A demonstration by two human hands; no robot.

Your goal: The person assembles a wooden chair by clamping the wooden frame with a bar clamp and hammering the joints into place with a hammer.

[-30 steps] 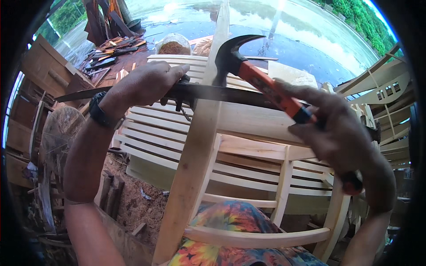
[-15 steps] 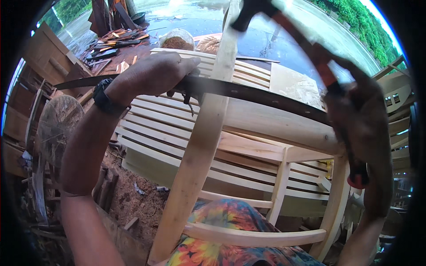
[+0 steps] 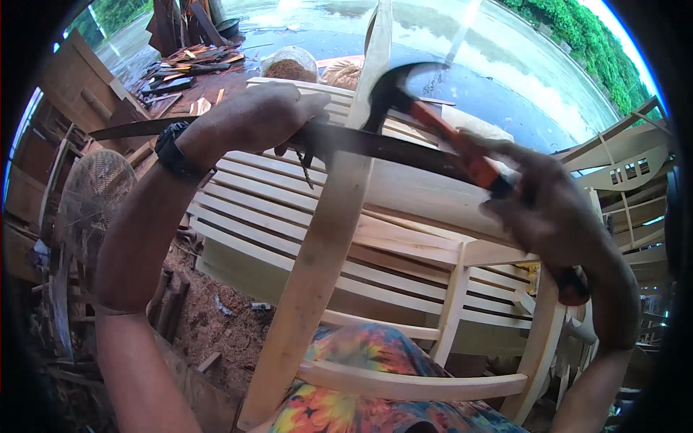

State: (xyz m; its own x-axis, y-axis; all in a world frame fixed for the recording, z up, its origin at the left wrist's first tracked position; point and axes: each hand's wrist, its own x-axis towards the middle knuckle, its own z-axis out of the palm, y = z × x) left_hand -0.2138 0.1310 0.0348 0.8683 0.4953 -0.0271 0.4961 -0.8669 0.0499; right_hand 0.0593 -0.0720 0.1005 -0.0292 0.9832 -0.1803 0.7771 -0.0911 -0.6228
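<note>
My right hand [image 3: 552, 206] grips a claw hammer [image 3: 460, 148] by its orange and black handle. The hammer's dark head is low over the pale wooden post [image 3: 328, 231] of a chair frame, close to a long dark metal bar [image 3: 404, 153] that lies across it. My left hand [image 3: 249, 119] is closed round the bar, just left of the post. Its thumb points toward the post, and whatever lies under its palm is hidden. A thin twisted dark piece [image 3: 308, 173] hangs below the bar beside the fingers.
A slatted wooden piece [image 3: 253, 206] lies behind the frame. Fan guard [image 3: 97, 191] and boards stand at left; scrap wood [image 3: 191, 65] is piled at far left. Cut wooden parts [image 3: 628, 169] stack at right. Sawdust [image 3: 224, 317] covers the ground. Patterned cloth [image 3: 368, 353] shows beneath the frame.
The hammer has swung down and left, from raised above the frame to near the bar and post. My right hand has moved left with it. My left hand stays almost in place.
</note>
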